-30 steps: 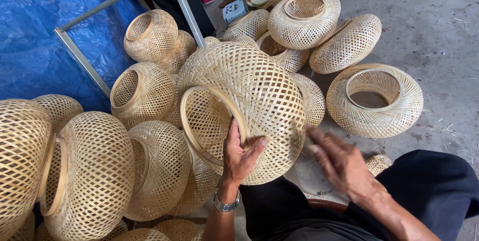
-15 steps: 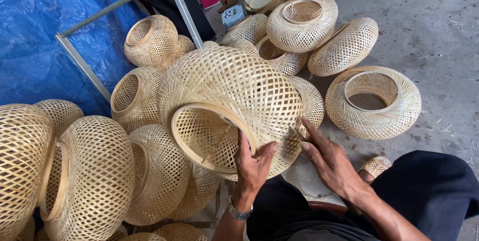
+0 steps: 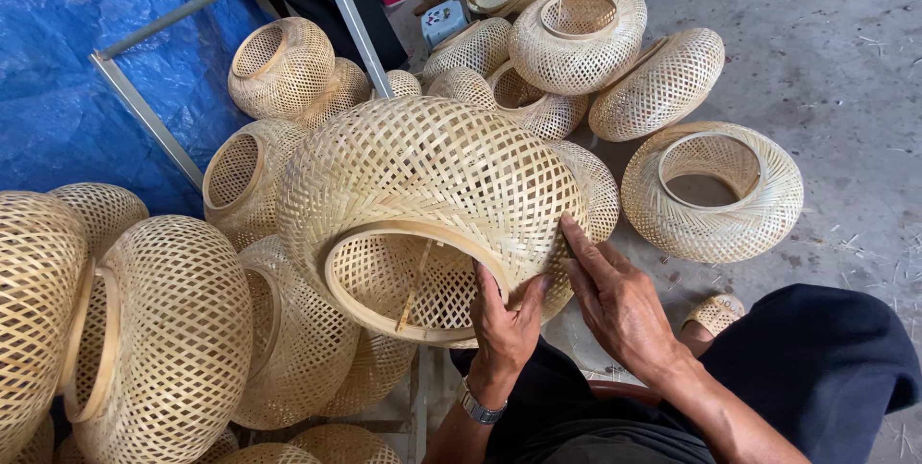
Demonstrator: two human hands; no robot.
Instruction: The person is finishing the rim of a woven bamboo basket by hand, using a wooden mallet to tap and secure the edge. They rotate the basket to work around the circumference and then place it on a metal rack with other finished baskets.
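At the far left a crumpled blue plastic tarpaulin (image 3: 58, 70) lies behind a grey metal bar frame (image 3: 154, 123), and a row of pale round woven bamboo lampshades (image 3: 173, 329) is heaped along the lower left edge. In the middle, raised over the heap, sits the large dome-shaped woven bamboo shade with a wooden ring rim (image 3: 432, 195), tilted so its open mouth faces down toward the person. The left hand (image 3: 504, 325), a metal wristwatch (image 3: 477, 408) on its wrist, has its grip closed over the near rim, fingers hooked inside the opening and the thumb outside. Just beside it, the right hand (image 3: 619, 305) lies flat on the shade's right flank, fingers spread and pressing the weave, clasping nothing. Further right, a doughnut-shaped woven bamboo shade with a wide round opening (image 3: 713, 193) rests alone on the grey concrete floor (image 3: 836, 70). More shades are stacked beyond it.
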